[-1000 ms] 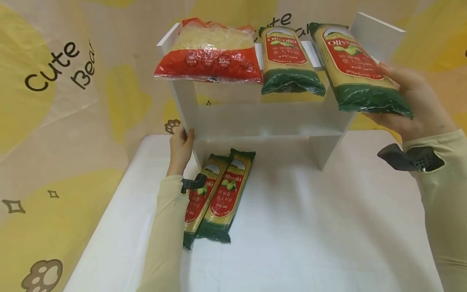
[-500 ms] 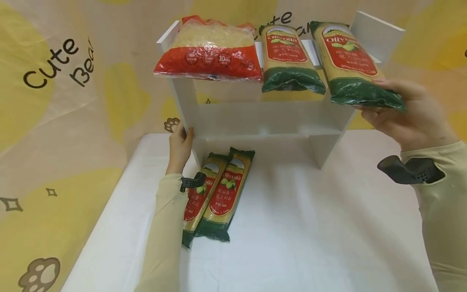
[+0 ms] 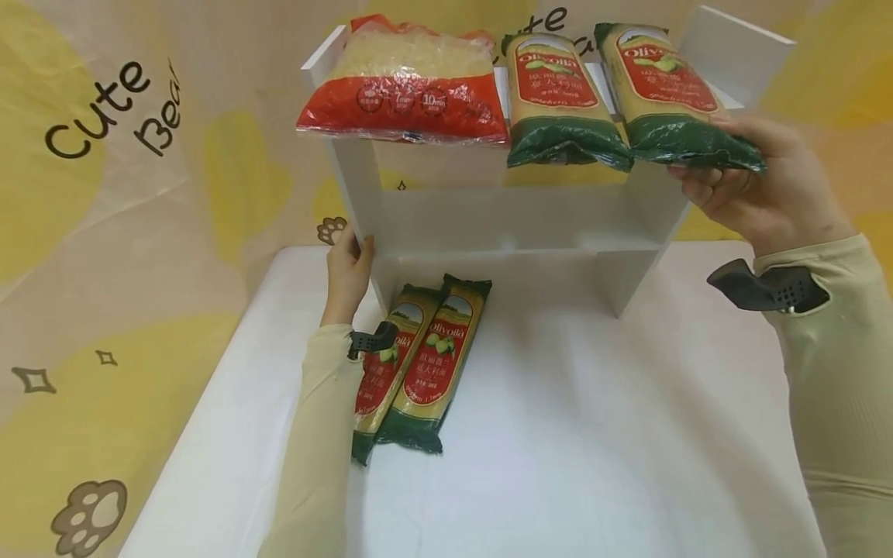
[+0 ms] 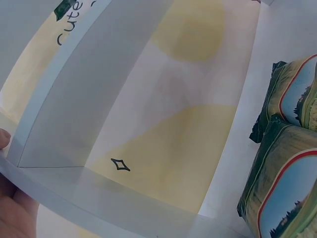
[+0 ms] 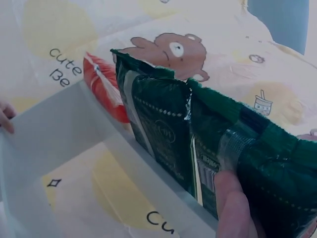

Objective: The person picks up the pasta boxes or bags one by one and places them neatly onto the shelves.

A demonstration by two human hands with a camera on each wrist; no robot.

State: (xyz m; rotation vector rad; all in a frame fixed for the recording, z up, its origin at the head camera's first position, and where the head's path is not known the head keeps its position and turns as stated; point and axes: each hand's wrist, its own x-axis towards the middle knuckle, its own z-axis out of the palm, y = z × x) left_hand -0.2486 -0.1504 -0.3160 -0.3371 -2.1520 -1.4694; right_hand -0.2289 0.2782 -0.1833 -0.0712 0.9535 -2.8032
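- Pack, right [image 3: 670, 93]: spaghetti, green and gold with red label; on the top tier of the shelf at its right end, beside the middle pack, near end jutting past the front edge. Whether its whole underside bears on the board cannot be told.
- Right hand [image 3: 781, 174]: grasping that pack by its near end, thumb above, fingers beneath.
- Middle pack [image 3: 558, 101]: same brand; lying on the top tier between the right pack and the red bag, near end also overhanging.
- Red bag [image 3: 412, 85]: clear and red; at the left end of the top tier, marked "7min" and "10min".
- Shelf [image 3: 516, 221]: white, upright on the table [image 3: 558, 434].
- Left hand [image 3: 347, 271]: clasping the shelf's left side panel at its edge.
- Lower packs [image 3: 436, 356]: two, same brand; side by side on the table, label up, far ends between the side panels; the left one partly hidden by the left sleeve [image 3: 314, 434].
- Backdrop [image 3: 160, 232]: cloth, yellow patches, "Cute Bear" lettering.
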